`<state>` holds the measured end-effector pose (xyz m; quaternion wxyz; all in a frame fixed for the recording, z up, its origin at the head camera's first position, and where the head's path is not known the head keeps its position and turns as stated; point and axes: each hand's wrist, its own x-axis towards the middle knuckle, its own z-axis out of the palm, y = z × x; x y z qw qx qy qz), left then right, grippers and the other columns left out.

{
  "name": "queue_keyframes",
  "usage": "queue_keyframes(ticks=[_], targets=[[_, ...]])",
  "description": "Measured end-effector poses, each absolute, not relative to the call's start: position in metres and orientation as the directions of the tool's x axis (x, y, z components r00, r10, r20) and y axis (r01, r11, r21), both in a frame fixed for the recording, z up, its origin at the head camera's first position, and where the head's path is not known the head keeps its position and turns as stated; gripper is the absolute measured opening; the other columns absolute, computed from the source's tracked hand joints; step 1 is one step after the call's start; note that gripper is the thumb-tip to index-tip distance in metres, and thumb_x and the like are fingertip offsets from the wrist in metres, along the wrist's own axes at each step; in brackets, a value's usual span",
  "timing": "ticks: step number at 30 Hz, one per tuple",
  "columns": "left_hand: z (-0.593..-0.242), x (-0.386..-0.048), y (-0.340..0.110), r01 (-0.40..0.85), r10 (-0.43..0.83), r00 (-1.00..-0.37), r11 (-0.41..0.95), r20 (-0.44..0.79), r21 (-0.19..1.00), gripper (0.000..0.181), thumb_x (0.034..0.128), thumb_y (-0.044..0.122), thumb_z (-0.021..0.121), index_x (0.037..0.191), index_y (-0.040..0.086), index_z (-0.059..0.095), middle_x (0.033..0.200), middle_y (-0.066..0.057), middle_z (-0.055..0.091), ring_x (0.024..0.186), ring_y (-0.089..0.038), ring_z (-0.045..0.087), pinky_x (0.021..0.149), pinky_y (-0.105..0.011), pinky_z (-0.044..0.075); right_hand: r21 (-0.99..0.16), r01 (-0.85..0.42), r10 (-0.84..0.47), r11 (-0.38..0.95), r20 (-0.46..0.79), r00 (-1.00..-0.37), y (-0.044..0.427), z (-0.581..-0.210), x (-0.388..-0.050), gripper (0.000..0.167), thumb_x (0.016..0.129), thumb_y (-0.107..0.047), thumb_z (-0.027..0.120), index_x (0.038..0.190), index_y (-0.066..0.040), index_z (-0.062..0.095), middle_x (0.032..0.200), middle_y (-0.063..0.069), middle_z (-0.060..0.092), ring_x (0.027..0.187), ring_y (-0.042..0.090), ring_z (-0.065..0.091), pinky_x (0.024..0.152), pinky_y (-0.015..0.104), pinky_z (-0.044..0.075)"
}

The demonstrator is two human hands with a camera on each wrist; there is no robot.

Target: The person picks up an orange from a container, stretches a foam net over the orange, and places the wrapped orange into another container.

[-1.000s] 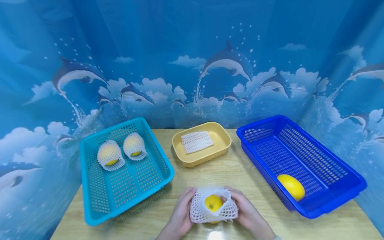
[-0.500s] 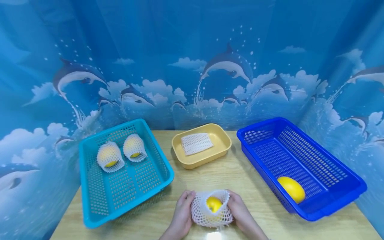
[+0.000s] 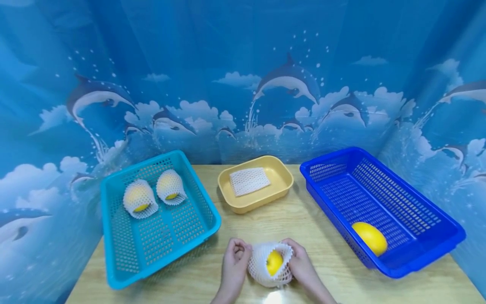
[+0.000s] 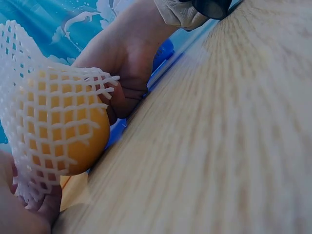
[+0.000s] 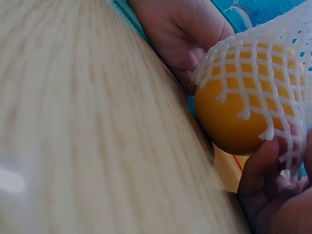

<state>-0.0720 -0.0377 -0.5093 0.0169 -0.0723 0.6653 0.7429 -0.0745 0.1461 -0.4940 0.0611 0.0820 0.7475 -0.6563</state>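
A yellow fruit (image 3: 274,262) sits low over the table inside a white foam net sleeve (image 3: 260,270), its top showing through the sleeve's open end. My left hand (image 3: 234,264) pinches the sleeve's left side with curled fingers. On the opposite side my right hand (image 3: 302,264) grips the sleeve's edge between thumb and fingers. The left wrist view shows the net (image 4: 53,112) draped over most of the fruit, whose lower part (image 4: 92,151) is bare. From the right wrist, the fruit's bare underside (image 5: 224,122) is also visible, close to the tabletop.
A teal basket (image 3: 161,268) on the left holds two net-wrapped yellow fruits (image 3: 139,197). At the back, a yellow tray (image 3: 279,171) holds a flat foam net (image 3: 249,180). Right of it, a blue basket (image 3: 341,181) contains one bare yellow fruit (image 3: 370,238).
The sleeve has gone from wide and flat to rounder around the fruit, its opening now turned rightward. My left hand has shifted slightly right and turned more upright.
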Motion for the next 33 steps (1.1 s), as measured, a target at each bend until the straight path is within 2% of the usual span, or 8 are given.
queue_keyframes(ticks=[6, 17, 20, 23, 25, 28, 31, 33], targets=[[-0.511, -0.071, -0.037, -0.072, -0.057, -0.996, -0.052, -0.075, 0.996, 0.016, 0.0954, 0.009, 0.063, 0.104, 0.002, 0.050, 0.092, -0.007, 0.057, 0.080, -0.014, 0.058, 0.070, -0.023, 0.051, -0.975, 0.193, -0.008, 0.109, -0.195, -0.981, 0.150, -0.497, -0.073, 0.013, 0.094, 0.000, 0.055, 0.105, 0.005, 0.060, 0.096, 0.014, 0.070, 0.087, 0.018, 0.064, 0.078, 0.025, 0.052], [-0.511, -0.070, -0.037, -0.010, -0.065, -0.998, 0.111, -0.002, 0.994, 0.011, 0.0952, 0.010, 0.063, 0.101, 0.007, 0.054, 0.095, -0.004, 0.057, 0.081, -0.014, 0.058, 0.073, -0.024, 0.052, -0.987, 0.135, -0.012, 0.090, -0.136, -0.991, 0.149, -0.499, -0.073, 0.013, 0.091, 0.006, 0.055, 0.103, 0.007, 0.059, 0.093, 0.015, 0.070, 0.080, 0.014, 0.064, 0.073, 0.024, 0.054], [-0.512, -0.068, -0.038, 0.071, -0.061, -0.995, 0.166, 0.082, 0.984, 0.007, 0.0988, 0.012, 0.059, 0.105, 0.010, 0.058, 0.100, 0.001, 0.058, 0.089, -0.014, 0.057, 0.082, -0.026, 0.050, -0.987, 0.132, -0.009, 0.095, -0.133, -0.991, 0.149, -0.499, -0.072, 0.014, 0.090, 0.006, 0.055, 0.104, 0.006, 0.059, 0.094, 0.014, 0.070, 0.081, 0.013, 0.065, 0.074, 0.024, 0.054], [-0.514, -0.065, -0.040, 0.236, -0.008, -0.970, 0.187, 0.242, 0.954, 0.018, 0.1030, 0.012, 0.047, 0.117, 0.009, 0.059, 0.112, 0.002, 0.059, 0.101, -0.018, 0.055, 0.091, -0.030, 0.045, -0.985, 0.134, -0.009, 0.105, -0.136, -0.991, 0.149, -0.501, -0.072, 0.015, 0.091, 0.005, 0.055, 0.105, 0.005, 0.059, 0.096, 0.015, 0.071, 0.083, 0.014, 0.065, 0.075, 0.025, 0.054], [-0.516, -0.063, -0.041, 0.384, 0.057, -0.923, 0.169, 0.380, 0.908, 0.030, 0.1049, 0.018, 0.040, 0.129, 0.007, 0.055, 0.124, -0.001, 0.057, 0.112, -0.021, 0.051, 0.098, -0.033, 0.040, -0.985, 0.134, -0.006, 0.107, -0.136, -0.991, 0.149, -0.501, -0.072, 0.014, 0.091, 0.005, 0.055, 0.104, 0.005, 0.060, 0.096, 0.015, 0.071, 0.083, 0.014, 0.065, 0.076, 0.025, 0.054], [-0.517, -0.064, -0.038, 0.603, 0.168, -0.797, 0.154, 0.581, 0.783, 0.051, 0.1049, 0.037, 0.032, 0.140, 0.002, 0.044, 0.136, -0.009, 0.050, 0.122, -0.024, 0.045, 0.103, -0.037, 0.035, -0.985, 0.131, -0.004, 0.114, -0.132, -0.991, 0.149, -0.502, -0.072, 0.014, 0.091, 0.005, 0.055, 0.104, 0.004, 0.060, 0.095, 0.015, 0.071, 0.084, 0.015, 0.065, 0.077, 0.025, 0.054], [-0.515, -0.070, -0.031, 0.782, 0.234, -0.623, 0.192, 0.747, 0.593, 0.077, 0.0996, 0.059, 0.029, 0.139, -0.007, 0.040, 0.137, -0.017, 0.049, 0.123, -0.027, 0.046, 0.100, -0.042, 0.038, -0.985, 0.123, 0.000, 0.120, -0.123, -0.992, 0.149, -0.502, -0.072, 0.017, 0.090, 0.007, 0.054, 0.106, 0.004, 0.060, 0.095, 0.015, 0.071, 0.085, 0.015, 0.066, 0.079, 0.025, 0.054], [-0.513, -0.074, -0.026, 0.852, 0.253, -0.519, 0.219, 0.816, 0.475, 0.085, 0.0958, 0.063, 0.035, 0.135, -0.012, 0.041, 0.134, -0.021, 0.051, 0.120, -0.030, 0.048, 0.096, -0.043, 0.043, -0.986, 0.116, 0.001, 0.122, -0.117, -0.993, 0.149, -0.502, -0.072, 0.019, 0.090, 0.007, 0.053, 0.107, 0.004, 0.060, 0.094, 0.015, 0.071, 0.085, 0.015, 0.066, 0.078, 0.024, 0.054]])
